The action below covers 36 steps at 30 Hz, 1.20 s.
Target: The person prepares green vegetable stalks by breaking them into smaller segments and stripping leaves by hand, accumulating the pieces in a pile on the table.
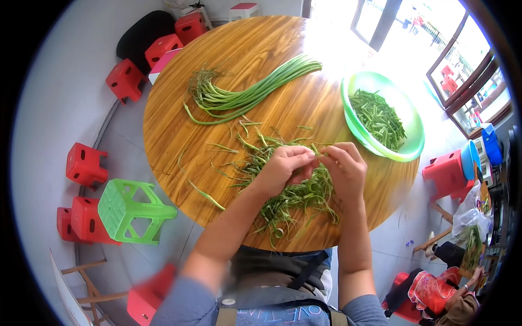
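Note:
Over the middle of the table, my left hand point(291, 165) and my right hand point(346, 167) almost meet. Both pinch a short piece of garlic scape point(314, 148), most of it hidden by the fingers. Beneath them lies a loose heap of green trimmings and thin, curly ends point(296, 201). Farther back, a bundle of long garlic scapes point(255, 87) is spread on the table, its pale, wispy tips to the left. To the right of my right hand stands a green and white plastic bowl point(353, 127), with many short cut pieces point(378, 117) inside.
The round wooden table point(174, 130) has a single stalk point(209, 200) near its left front edge. A green stool point(128, 209) and several red stools point(87, 165) stand along the left wall. At lower right, a seated person point(440, 293) is near a bunch of greens point(472, 244).

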### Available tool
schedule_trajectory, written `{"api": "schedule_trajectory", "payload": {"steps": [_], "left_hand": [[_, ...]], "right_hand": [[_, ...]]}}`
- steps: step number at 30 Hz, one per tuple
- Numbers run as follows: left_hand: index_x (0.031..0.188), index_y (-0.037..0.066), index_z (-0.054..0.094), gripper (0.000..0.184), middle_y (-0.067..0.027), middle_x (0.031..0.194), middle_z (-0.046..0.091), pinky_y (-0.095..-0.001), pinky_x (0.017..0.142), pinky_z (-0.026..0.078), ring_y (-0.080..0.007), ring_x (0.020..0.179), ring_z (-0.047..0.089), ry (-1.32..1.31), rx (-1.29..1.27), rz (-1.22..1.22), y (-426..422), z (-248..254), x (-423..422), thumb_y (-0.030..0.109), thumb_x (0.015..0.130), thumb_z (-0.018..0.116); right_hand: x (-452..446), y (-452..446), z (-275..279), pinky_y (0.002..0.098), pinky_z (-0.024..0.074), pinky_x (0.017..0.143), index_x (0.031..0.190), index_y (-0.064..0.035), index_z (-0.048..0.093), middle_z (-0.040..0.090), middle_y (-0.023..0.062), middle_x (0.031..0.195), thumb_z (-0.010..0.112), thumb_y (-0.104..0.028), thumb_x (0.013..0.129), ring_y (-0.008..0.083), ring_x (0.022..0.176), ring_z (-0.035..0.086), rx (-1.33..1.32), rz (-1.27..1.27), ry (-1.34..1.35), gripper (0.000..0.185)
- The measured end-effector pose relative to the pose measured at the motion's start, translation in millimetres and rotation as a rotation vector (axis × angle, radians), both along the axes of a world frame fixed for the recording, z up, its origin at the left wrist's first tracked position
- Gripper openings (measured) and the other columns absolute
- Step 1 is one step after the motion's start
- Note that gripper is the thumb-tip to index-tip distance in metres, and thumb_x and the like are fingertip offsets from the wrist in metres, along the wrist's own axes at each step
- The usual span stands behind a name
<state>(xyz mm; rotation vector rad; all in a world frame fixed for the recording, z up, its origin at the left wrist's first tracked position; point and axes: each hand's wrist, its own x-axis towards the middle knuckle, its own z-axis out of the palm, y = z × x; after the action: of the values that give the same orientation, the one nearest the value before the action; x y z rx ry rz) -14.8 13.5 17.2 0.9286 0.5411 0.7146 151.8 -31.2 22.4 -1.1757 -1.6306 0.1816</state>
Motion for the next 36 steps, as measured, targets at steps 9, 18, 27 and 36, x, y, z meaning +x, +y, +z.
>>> {"api": "schedule_trajectory", "payload": {"steps": [9, 18, 27, 36], "left_hand": [[0.109, 0.000, 0.055, 0.028, -0.0008, 0.069, 0.055, -0.0178, 0.049, 0.031, -0.0063, 0.053, 0.040, -0.213, -0.116, -0.046, 6.7, -0.4, -4.7, 0.021, 0.094, 0.044], [0.109, -0.001, 0.055, 0.024, -0.0026, 0.078, 0.059, -0.0194, 0.053, 0.037, -0.0068, 0.059, 0.047, 0.038, 0.035, -0.131, 1.3, -8.1, 3.4, 0.013, 0.093, 0.046], [0.101, 0.000, 0.056, 0.019, -0.0067, 0.082, 0.061, -0.0233, 0.061, 0.045, -0.0113, 0.071, 0.057, -0.008, -0.039, -0.010, 0.6, -19.0, 10.4, 0.013, 0.094, 0.045], [0.108, 0.005, 0.055, 0.022, -0.0077, 0.081, 0.062, -0.0298, 0.070, 0.050, -0.0160, 0.075, 0.061, -0.206, -0.255, 0.275, 13.3, -6.6, -4.6, 0.019, 0.094, 0.046]], "right_hand": [[15.0, 1.0, 9.6, 0.0209, 0.0407, 0.054, 0.087, -0.0013, 0.064, 0.058, 0.0005, 0.075, 0.068, -0.009, 0.079, 0.0056, 0.062, 0.050, -0.209, -0.098, 0.489, 0.012], [11.4, 1.1, 3.4, 0.0183, 0.0410, 0.059, 0.095, 0.0005, 0.063, 0.058, 0.0003, 0.078, 0.062, -0.007, 0.085, 0.0048, 0.065, 0.049, -0.502, -0.002, 0.714, 0.013], [-1.7, 1.5, -3.4, 0.0214, 0.0444, 0.060, 0.084, 0.0019, 0.060, 0.056, 0.0037, 0.079, 0.065, 0.002, 0.078, 0.0091, 0.067, 0.055, -0.238, 0.110, 0.274, 0.008], [6.7, -10.5, 10.2, 0.0242, 0.0413, 0.059, 0.076, 0.0011, 0.058, 0.053, 0.0040, 0.072, 0.068, -0.002, 0.076, 0.0118, 0.066, 0.051, -0.400, 0.621, 0.380, 0.011]]}}
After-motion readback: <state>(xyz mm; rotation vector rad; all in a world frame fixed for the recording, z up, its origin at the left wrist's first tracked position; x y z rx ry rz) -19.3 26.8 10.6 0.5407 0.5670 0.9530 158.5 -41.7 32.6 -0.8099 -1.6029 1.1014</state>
